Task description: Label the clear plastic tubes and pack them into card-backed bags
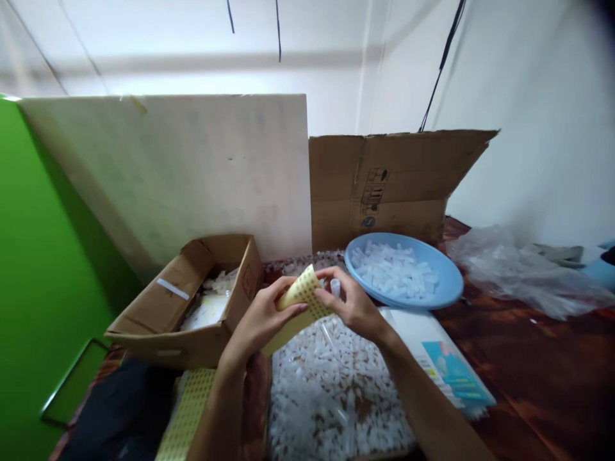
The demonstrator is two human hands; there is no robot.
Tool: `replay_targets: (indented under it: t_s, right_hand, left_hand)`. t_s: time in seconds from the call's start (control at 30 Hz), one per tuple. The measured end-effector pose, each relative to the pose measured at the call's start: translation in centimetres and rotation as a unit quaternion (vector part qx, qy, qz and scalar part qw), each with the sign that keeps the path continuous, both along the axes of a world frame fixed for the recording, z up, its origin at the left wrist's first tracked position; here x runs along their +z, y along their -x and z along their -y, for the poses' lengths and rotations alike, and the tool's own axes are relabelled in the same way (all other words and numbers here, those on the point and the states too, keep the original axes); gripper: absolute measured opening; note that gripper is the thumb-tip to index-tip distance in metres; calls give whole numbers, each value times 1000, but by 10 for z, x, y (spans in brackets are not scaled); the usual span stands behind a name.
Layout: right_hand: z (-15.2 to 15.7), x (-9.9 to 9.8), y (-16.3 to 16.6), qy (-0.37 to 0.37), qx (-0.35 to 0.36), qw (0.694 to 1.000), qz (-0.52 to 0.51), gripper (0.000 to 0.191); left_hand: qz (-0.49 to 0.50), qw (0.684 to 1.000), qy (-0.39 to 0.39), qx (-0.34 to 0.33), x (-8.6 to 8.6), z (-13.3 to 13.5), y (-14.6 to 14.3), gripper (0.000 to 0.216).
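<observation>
1. From where I stand, the yellow dotted sheet point(300, 294) is in the middle of the scene, bent into a curve and raised above a wide spread of small white pieces point(307, 397).
2. The left hand point(271, 310) pinches the sheet's left part, thumb on the near side and fingers curled round the far side.
3. The right hand point(353, 304) grips the sheet's right edge between thumb and fingers; a small translucent piece point(335, 288) shows at its fingers, though I can't tell how firmly it is held.
4. To the near left, more yellow dotted sheets point(195, 397) lie beside a dark cloth-like item point(127, 410).
5. Farther left, an open cardboard box point(148, 301) has pale material inside.
6. Far right of the hands, a blue basin point(451, 282) holds a heap of translucent strips point(394, 269).
7. Just nearer than the basin lies a white packet point(437, 358) with blue print; clear plastic point(523, 269) lies crumpled farther right.
</observation>
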State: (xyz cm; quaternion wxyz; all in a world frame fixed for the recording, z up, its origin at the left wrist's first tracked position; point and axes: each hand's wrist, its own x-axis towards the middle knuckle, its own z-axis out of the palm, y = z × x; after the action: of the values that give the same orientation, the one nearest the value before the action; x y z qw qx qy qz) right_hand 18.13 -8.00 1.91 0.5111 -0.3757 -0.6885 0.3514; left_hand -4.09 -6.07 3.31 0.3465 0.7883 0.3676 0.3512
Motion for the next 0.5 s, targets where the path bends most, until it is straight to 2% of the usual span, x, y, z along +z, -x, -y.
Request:
replay_targets:
  t_s: [0.1,0.17,0.23,0.3,0.4,0.5]
  right_hand:
    - [2,2,-14,-13,-52,998,-32,20]
    - [8,0,-28,13,-70,996,-62,21]
    - [21,-8,-42,37,-123,986,-105,24]
    - [39,-20,-52,60,-168,973,-147,30]
    - [73,-44,-61,104,-175,949,-240,36]
    - [105,-65,-63,124,-190,921,-316,39]
  left_hand:
    - [-4,999,36,41,-7,-6,9,39]
    - [-17,998,58,22,-16,-9,9,42]
    - [-53,997,59,2,-30,-12,5,43]
    - [-111,993,37,19,-49,-14,-4,41]
    - [-170,981,-2,92,-80,-7,-19,45]
    - [-189,963,-96,164,-109,15,-30,56]
